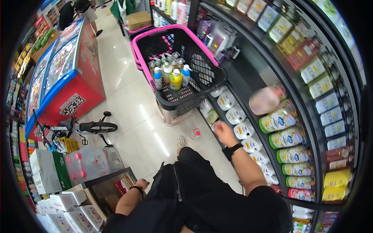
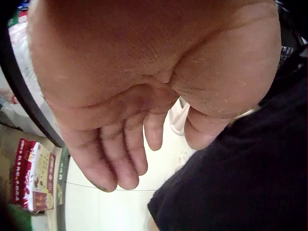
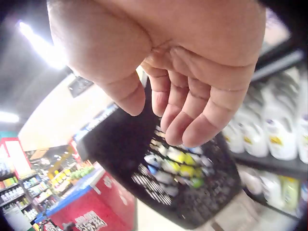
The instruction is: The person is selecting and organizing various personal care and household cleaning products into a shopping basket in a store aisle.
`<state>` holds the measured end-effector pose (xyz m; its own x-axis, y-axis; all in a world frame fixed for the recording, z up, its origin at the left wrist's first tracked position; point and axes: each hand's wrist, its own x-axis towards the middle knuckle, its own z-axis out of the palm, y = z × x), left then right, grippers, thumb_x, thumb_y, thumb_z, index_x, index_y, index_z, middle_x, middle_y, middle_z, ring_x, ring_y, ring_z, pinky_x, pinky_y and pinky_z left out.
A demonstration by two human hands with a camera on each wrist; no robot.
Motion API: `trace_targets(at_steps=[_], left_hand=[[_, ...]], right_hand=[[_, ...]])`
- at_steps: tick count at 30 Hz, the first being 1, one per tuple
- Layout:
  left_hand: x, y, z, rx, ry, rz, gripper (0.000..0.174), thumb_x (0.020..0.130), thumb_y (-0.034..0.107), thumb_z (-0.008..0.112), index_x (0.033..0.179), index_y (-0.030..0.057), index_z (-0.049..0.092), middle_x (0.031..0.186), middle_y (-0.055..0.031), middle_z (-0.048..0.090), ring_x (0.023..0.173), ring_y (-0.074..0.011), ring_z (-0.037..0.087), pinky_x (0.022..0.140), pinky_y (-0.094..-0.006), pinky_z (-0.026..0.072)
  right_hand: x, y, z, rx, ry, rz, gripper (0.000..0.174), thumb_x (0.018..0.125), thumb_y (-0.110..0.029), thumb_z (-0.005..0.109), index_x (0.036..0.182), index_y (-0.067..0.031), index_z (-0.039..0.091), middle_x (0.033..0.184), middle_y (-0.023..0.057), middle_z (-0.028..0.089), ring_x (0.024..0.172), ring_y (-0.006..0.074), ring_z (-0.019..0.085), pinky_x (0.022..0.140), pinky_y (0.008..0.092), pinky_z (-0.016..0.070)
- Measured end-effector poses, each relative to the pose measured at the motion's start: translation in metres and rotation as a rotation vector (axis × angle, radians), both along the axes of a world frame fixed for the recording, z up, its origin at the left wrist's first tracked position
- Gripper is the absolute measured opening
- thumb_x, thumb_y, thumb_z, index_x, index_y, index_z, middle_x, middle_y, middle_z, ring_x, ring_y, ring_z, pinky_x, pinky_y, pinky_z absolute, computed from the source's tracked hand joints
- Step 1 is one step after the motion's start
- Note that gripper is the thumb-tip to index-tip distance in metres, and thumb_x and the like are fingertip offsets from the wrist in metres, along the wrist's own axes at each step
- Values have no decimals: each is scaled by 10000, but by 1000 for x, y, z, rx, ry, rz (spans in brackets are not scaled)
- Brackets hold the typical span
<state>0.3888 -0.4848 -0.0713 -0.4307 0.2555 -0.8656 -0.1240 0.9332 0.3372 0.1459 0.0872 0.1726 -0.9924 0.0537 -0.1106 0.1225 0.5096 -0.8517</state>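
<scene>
My right hand [image 1: 224,132] [image 3: 168,62] hangs in the air by the right-hand shelves, its fingers loosely bent and nothing in them. Down at my left side, my empty left hand [image 1: 142,184] [image 2: 144,86] has relaxed fingers. Ahead is a black basket with a pink rim [image 1: 213,57]; the right wrist view shows its black side [image 3: 192,207]. Inside stand several pump bottles, among them a yellow one [image 1: 175,80] and a blue-and-white one [image 1: 158,79]. A blurred pink bottle [image 1: 264,100] is at the shelf, beyond my right hand.
Green-capped bottles [image 1: 279,121] and white jugs [image 1: 244,130] line the shelves at right. A red freezer [image 1: 87,62], a small bicycle [image 1: 97,127] and stacked cartons [image 1: 40,171] stand at left. A small red-and-clear object [image 1: 195,134] lies on the floor.
</scene>
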Motion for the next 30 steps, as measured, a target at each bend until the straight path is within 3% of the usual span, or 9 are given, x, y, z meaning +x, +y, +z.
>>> trace_targets(at_steps=[2,6,8,14,17,20,28,29,30], left_hand=[[-49,59,122,-75,-10,357,486,828,322,666,1185,-7,684,1172,-244,699,1098,-384,672,945,-422,533],[-89,36,84,-39,197,425,499,828,301,656,1211,-17,669,1167,-266,694,1136,-390,652,991,-423,507],[-96,-13,26,-14,319,330,493,830,298,653,1204,-22,672,1163,-280,690,1147,-390,647,1003,-422,500],[-170,-55,84,-79,261,636,488,843,301,637,1171,-59,663,1050,-244,728,1008,-343,711,908,-398,542],[-191,-44,115,-132,267,901,489,854,324,667,1162,-57,661,1041,-237,731,973,-324,722,872,-394,550],[-199,-36,133,27,203,1153,332,924,170,636,1146,-75,615,857,-116,678,691,-203,655,634,-337,533],[-235,-30,185,38,133,1135,369,949,175,624,1216,-77,582,897,-104,686,725,-166,642,648,-296,522],[-226,-57,153,35,281,768,356,946,172,628,1206,-69,596,910,-98,691,756,-160,647,655,-289,521],[-238,-59,157,36,272,861,389,932,209,644,1211,-60,608,961,-132,702,835,-199,666,729,-316,528]], right_hand=[[-66,-25,73,-86,118,39,210,959,-164,661,1118,-28,646,940,66,703,866,151,659,784,305,523],[-195,-73,157,-99,375,200,200,951,-94,678,1135,-25,640,951,16,657,878,90,610,796,267,513],[-254,-100,169,-51,402,276,252,921,-132,686,1129,1,637,925,94,694,852,190,672,778,318,536],[-418,-157,63,375,233,498,311,863,-228,689,1092,-24,634,1014,215,692,1003,401,660,874,460,531],[-452,-164,-23,545,54,366,507,844,-212,712,1294,-53,544,1174,235,633,1083,408,636,908,483,529],[-451,-170,-53,622,-215,344,637,877,-302,704,1416,-84,442,1288,274,572,1160,446,602,972,515,509],[-451,-190,-67,679,-236,297,433,911,-337,691,1198,-60,521,1098,224,676,1020,399,677,841,492,555],[-447,-191,-66,690,-229,295,419,910,-331,692,1187,-64,528,1074,210,689,1004,389,686,822,488,561],[-445,-194,-72,718,-222,294,413,902,-322,699,1183,-68,534,1056,201,696,992,383,692,811,485,564]])
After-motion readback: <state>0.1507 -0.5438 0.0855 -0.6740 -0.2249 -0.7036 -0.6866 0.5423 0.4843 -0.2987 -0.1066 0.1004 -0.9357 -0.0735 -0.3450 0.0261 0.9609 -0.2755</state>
